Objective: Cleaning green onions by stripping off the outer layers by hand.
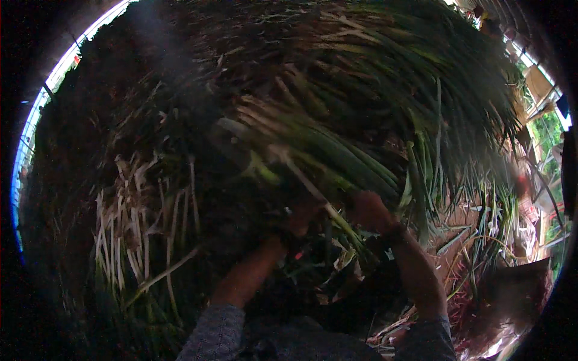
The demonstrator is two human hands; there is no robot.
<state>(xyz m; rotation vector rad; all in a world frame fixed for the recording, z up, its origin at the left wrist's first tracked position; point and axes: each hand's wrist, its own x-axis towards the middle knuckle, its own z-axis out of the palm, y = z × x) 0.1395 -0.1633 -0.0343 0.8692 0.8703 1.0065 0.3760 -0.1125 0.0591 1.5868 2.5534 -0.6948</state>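
The pile [397, 72] of long green leaves and pale stems is the largest thing here, spreading across the view ahead of the person. On the pile's left side, a clump of pale stems [135, 234] stands out, roughly upright. Toward the pile's middle, a green bunch [349, 150] lies slanted, its leaves running down to the right. Beyond the pile's lower right edge sits a dark brown sheet [512, 286], with reddish strands [460, 298] beside it. Both hands are at the pile's near edge: the right hand [371, 212] is curled with knuckles up, the left hand [303, 219] dim and bent; what either grips, I cannot tell. A thin stalk [306, 182] slants from the pile's middle down between them, close to the left fingers
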